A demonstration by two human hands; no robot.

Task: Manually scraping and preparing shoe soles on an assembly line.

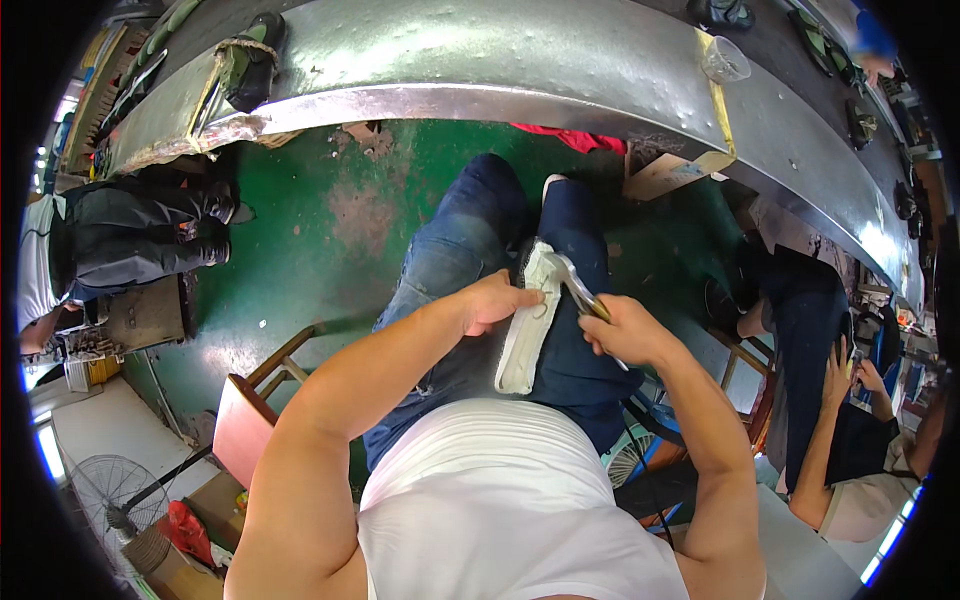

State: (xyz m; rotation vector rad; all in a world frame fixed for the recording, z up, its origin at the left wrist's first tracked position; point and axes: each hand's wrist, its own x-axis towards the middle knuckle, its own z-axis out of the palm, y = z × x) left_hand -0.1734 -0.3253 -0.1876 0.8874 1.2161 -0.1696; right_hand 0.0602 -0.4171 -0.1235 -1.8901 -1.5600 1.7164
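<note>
Across my lap lies a white shoe (521, 345), its underside facing up with a rough, gathered edge. My left hand (492, 302) grips the shoe from the left side, the thumb pressed onto its upturned face and the other fingers partly hidden. In my right hand (622, 332) is a metal tool that looks like a pair of pincers (572, 283). Its curved silver head rests at the upper right edge of the shoe, and a thin handle end sticks out below my fist. Whether its jaws hold the shoe's material, I cannot make out.
A metal-topped bench (420, 60) curves across in front, with a dark shoe (252, 62) and a clear plastic cup (726, 60) on it. People sit at left and right. A wooden chair (250, 410) and a fan (110, 500) stand to my left, above the green floor (290, 230).
</note>
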